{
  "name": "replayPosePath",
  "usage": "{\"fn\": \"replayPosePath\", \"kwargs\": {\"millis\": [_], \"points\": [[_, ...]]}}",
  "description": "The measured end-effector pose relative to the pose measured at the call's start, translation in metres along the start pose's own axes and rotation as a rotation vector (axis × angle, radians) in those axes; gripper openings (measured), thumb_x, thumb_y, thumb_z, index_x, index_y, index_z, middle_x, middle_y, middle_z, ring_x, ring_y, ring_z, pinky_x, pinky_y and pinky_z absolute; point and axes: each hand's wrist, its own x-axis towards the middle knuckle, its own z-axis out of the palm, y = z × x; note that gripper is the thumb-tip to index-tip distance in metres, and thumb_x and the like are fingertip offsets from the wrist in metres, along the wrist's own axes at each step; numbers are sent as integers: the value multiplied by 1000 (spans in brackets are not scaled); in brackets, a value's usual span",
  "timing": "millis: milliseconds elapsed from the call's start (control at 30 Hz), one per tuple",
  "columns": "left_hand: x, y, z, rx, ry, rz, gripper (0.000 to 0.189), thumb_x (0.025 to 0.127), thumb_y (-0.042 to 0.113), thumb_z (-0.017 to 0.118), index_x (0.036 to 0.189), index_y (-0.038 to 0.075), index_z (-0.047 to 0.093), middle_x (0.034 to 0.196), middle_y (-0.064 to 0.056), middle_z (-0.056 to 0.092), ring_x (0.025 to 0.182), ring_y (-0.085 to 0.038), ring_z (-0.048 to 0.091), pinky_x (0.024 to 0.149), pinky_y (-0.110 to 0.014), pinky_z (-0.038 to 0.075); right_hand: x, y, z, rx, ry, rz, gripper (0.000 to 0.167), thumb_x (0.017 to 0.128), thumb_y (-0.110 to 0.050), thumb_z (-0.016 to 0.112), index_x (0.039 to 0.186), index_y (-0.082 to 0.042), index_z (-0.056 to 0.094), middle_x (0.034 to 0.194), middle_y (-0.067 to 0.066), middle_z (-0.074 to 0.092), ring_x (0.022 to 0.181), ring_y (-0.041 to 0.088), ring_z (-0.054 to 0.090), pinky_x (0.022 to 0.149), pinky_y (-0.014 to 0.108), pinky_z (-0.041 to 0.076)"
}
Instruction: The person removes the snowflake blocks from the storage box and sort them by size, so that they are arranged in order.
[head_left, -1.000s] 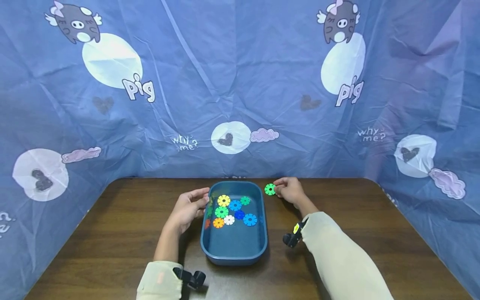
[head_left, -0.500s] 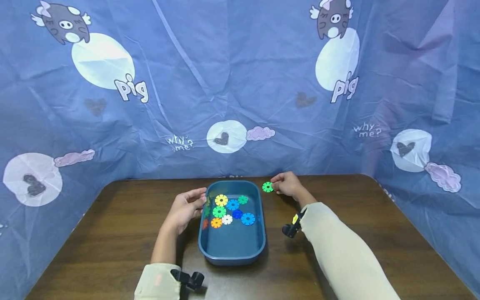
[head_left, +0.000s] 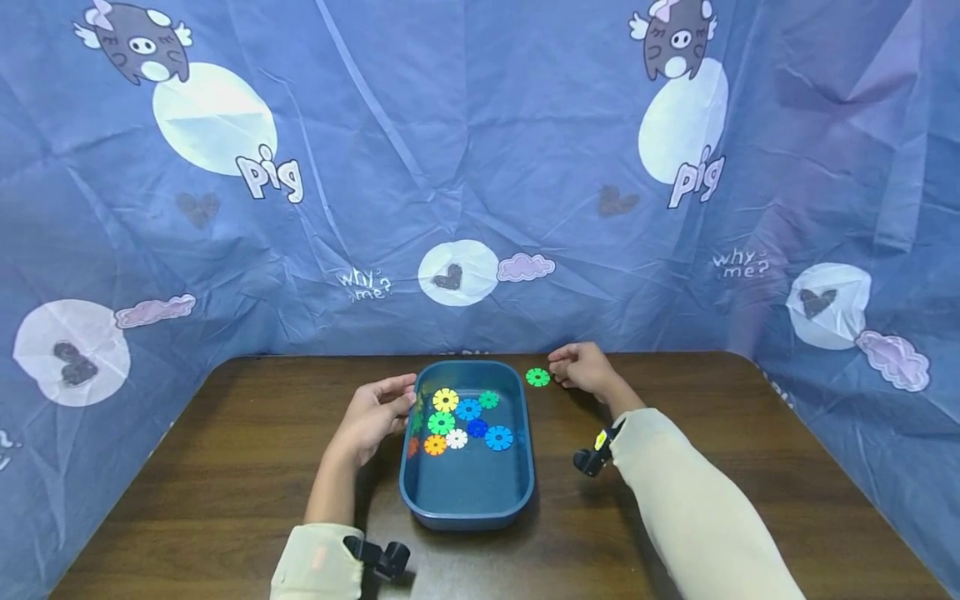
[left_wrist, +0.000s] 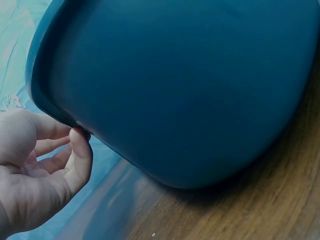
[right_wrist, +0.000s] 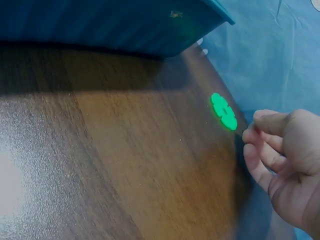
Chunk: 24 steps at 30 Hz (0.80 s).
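A dark blue plastic tub (head_left: pixel 467 487) stands on the table with several flower-shaped notched discs inside. At its left side, my left hand (head_left: pixel 371 421) pinches the rim between thumb and fingers; the left wrist view shows the thumb (left_wrist: pixel 80 155) against the edge. Right of the tub's far corner, a bright green notched disc (head_left: pixel 531 380) lies flat on the wood. My right hand (head_left: pixel 588 371) is just to the right of this disc, fingers loosely bent and holding nothing. A small gap separates the fingertips from the green disc (right_wrist: pixel 229 121) in the right wrist view.
In the tub are yellow (head_left: pixel 438 407), orange (head_left: pixel 429 450), white (head_left: pixel 451 442), green and blue discs. A brown wooden table (head_left: pixel 225 467) carries everything. Behind its far edge hangs a blue printed cloth (head_left: pixel 465 183).
The green disc was at my right fingertips; they have let go and drawn slightly right, and it now lies flatter on the table. My left hand keeps its place on the tub.
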Motion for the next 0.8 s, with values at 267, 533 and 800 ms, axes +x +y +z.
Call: {"fn": "replayPosePath", "kwargs": {"millis": [267, 533, 800], "points": [[0, 0, 0, -14, -2, -1, 37, 104, 6, 58, 141, 0, 58, 129, -20, 58, 101, -24, 65, 79, -32, 60, 2, -17, -3, -22, -4, -104, 30, 98, -4, 65, 123, 13, 64, 109, 32, 68, 87, 34, 69, 76, 39, 60], [-2, 1, 0, -35, -11, 15, 38, 103, 4, 58, 141, -3, 56, 129, -22, 57, 99, -23, 65, 79, -33, 60, 4, -40, -1, -108, -47, -218, 28, 97, -6, 66, 120, 12, 67, 107, 32, 69, 90, 45, 66, 72, 36, 57], [0, -1, 0, -40, -18, 15, 39, 103, 4, 58, 141, -3, 56, 131, -23, 57, 98, -23, 66, 79, -32, 60, -1, -64, 4, -232, -57, -313, 24, 97, -8, 69, 115, 7, 71, 93, 14, 73, 84, 31, 67, 70, 30, 54]]}}
